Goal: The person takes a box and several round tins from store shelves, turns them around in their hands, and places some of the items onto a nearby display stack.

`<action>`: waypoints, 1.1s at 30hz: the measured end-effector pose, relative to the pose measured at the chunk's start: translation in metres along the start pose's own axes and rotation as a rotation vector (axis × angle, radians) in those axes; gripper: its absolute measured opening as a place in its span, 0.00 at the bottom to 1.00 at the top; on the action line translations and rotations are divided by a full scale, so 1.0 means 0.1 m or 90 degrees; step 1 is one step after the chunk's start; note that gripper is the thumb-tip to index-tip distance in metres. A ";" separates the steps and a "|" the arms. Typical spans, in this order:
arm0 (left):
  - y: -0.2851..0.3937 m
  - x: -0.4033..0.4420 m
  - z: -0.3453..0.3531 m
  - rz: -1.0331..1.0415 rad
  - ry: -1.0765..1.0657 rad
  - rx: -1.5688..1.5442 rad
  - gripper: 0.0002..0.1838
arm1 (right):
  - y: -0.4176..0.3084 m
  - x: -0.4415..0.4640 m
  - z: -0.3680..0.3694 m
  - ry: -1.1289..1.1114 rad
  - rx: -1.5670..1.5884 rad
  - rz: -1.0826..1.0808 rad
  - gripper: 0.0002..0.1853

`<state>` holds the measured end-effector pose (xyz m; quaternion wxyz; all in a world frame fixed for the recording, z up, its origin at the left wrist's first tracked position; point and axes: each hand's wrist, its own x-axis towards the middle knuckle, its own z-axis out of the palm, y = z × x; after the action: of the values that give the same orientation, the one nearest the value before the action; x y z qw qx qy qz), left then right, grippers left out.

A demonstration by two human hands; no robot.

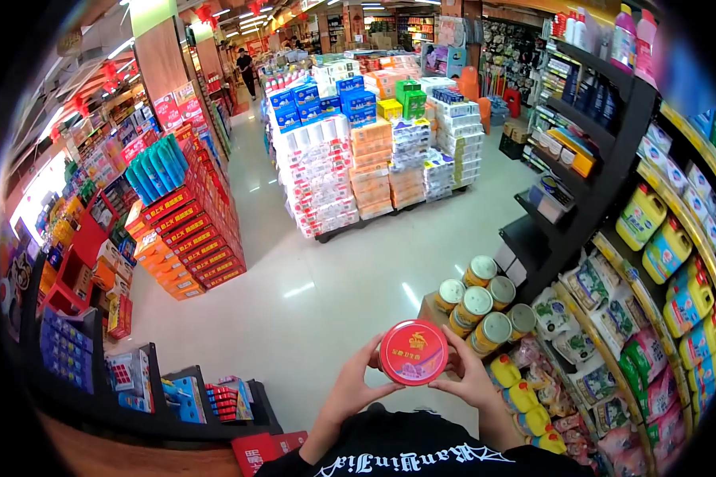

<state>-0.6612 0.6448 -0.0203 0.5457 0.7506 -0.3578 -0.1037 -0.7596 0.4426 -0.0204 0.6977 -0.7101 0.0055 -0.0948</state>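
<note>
Between my hands is a round canister (413, 353) with a red top that carries gold lettering and a gold emblem. Its top faces up toward me, so most of its side is hidden. My left hand (353, 383) grips the canister's left side, the thumb along the lower edge. On the opposite side, my right hand (467, 377) is closed around it in the same way. Just beyond my right hand stand several gold canisters (471, 301) with pale lids, grouped on a cardboard box.
At right, shelves hold yellow jugs (667, 253) and bagged goods (593, 286). Ahead stands a large stack of packaged paper goods (318, 175). Red boxes (203, 238) are piled at left. Tiled floor (294, 270) runs between them. A person (245, 70) is far down the aisle.
</note>
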 end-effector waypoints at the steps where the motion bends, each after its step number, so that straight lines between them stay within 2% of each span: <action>1: -0.06 0.04 -0.05 -0.004 0.000 0.002 0.46 | 0.05 0.09 0.03 -0.008 0.021 0.013 0.47; 8: -0.45 0.40 -0.27 -0.128 0.023 -0.085 0.51 | 0.31 0.85 0.05 -0.078 0.072 0.057 0.45; 10: -0.54 0.59 -0.28 -0.111 0.059 -0.153 0.54 | 0.33 1.16 -0.03 -0.122 0.042 0.025 0.45; 17: -0.57 1.65 -0.35 -0.068 0.096 -0.165 0.58 | 0.25 2.21 -0.50 -0.190 0.056 -0.009 0.46; 21: -0.63 2.32 -0.29 -0.050 0.060 -0.121 0.65 | 0.13 2.72 -0.87 -0.178 0.090 -0.055 0.47; 25: -0.75 2.85 -0.11 -0.028 0.083 -0.127 0.62 | 0.18 3.09 -1.21 -0.173 0.038 -0.049 0.48; 28: -0.90 3.13 0.02 -0.082 0.070 -0.259 0.63 | 0.28 3.27 -1.40 -0.145 -0.029 -0.053 0.51; 30: -1.13 3.33 0.07 -0.021 0.050 -0.174 0.64 | 0.36 3.38 -1.47 -0.136 -0.021 -0.027 0.52; 33: -1.27 3.64 0.11 -0.001 0.021 -0.160 0.64 | 0.49 3.53 -1.56 -0.077 -0.039 -0.004 0.52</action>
<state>-0.3505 0.4188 -0.0527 0.6415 0.6780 -0.3323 -0.1357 -0.4292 0.2373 -0.0233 0.6743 -0.7357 -0.0359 -0.0533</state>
